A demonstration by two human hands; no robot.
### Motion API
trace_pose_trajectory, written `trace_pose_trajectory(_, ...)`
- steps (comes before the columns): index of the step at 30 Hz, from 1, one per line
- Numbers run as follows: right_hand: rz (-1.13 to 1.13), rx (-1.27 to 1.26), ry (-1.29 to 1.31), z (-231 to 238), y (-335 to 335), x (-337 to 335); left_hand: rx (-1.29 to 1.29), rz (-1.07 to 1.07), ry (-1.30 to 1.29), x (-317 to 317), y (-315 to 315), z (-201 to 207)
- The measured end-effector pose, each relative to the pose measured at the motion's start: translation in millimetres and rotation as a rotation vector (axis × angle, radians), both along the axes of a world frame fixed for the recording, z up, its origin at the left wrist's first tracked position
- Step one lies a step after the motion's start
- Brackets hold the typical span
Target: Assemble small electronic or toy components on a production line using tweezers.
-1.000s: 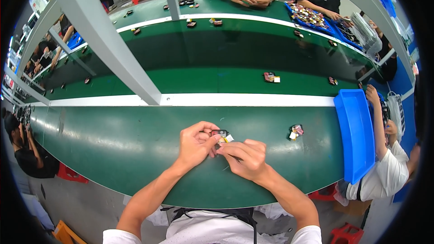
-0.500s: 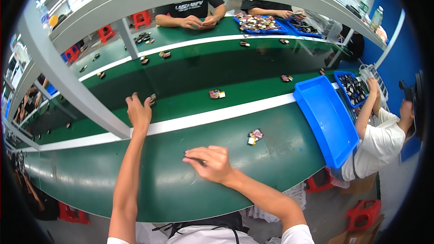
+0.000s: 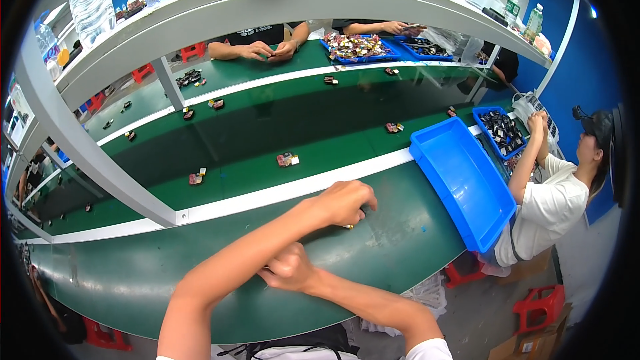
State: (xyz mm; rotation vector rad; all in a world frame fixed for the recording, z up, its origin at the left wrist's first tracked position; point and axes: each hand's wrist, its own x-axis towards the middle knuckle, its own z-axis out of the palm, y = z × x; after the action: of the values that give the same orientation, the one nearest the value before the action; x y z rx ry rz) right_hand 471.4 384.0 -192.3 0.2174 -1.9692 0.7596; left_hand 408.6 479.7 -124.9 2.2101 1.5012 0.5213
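Your right hand point(image 3: 290, 268) is curled to a loose fist under your left forearm; can't tell what it grips. Your left hand point(image 3: 348, 205) reaches across, fingers bent down, grip unclear, with a small component with a pale-yellow edge point(image 3: 348, 227) right beneath it, mostly hidden. That's on the smooth green tabletop point(image 3: 220, 280); deep blue plastic tray point(image 3: 460, 183) to the right. Beyond: white rail point(image 3: 320, 175), green belt point(image 3: 253, 133) with scattered small dark-and-red pieces point(image 3: 288, 159), co-workers across.
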Motion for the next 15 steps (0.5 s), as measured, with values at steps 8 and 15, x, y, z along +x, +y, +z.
trace_pose_trajectory(8, 0.019, -0.017, 0.001, 0, 5, 2, -0.075, 0.123, 0.024, -10, 0, -18)
trace_pose_trajectory(15, 0.052, 0.026, -0.051, 2, 2, 4, -0.070, 0.389, -0.200, -37, -20, -33)
